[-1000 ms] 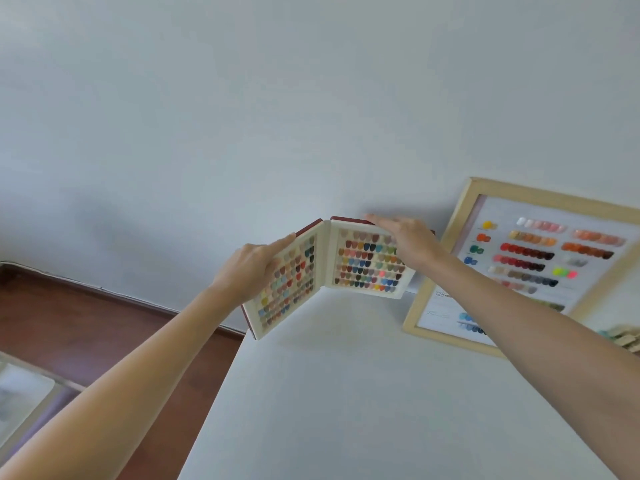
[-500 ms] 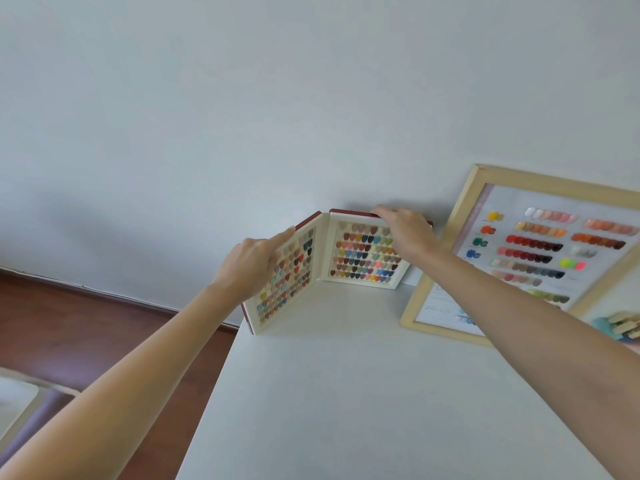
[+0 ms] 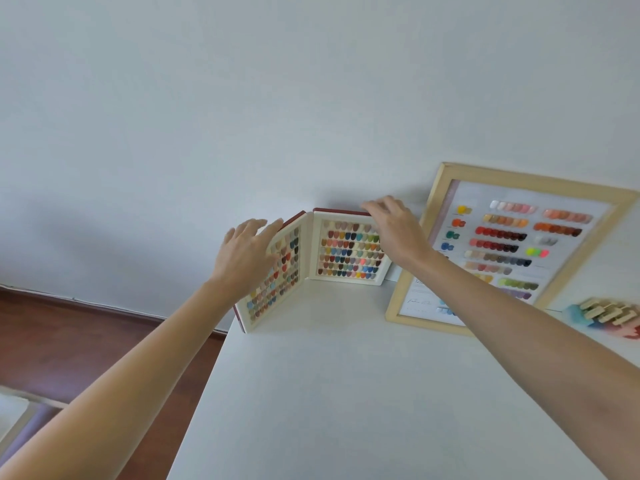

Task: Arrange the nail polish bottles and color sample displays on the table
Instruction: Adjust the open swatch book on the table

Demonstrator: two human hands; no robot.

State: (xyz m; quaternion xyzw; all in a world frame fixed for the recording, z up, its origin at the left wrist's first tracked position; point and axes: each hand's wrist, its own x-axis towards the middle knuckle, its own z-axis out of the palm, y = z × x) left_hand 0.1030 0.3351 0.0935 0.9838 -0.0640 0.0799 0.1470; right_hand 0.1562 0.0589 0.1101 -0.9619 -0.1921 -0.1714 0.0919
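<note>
Hands hover at a swatch book standing open at the surface's back corner, against the wall: left hand fingers spread, right hand fingertips on its top edge, gripping nothing. Framed chart leans alongside. No polish bottles visible; arranging looks incomplete.

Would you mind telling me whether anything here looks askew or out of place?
The swatch book stands open at the table's left rear corner, its left panel close to the edge. The framed chart leans against the wall.
</note>
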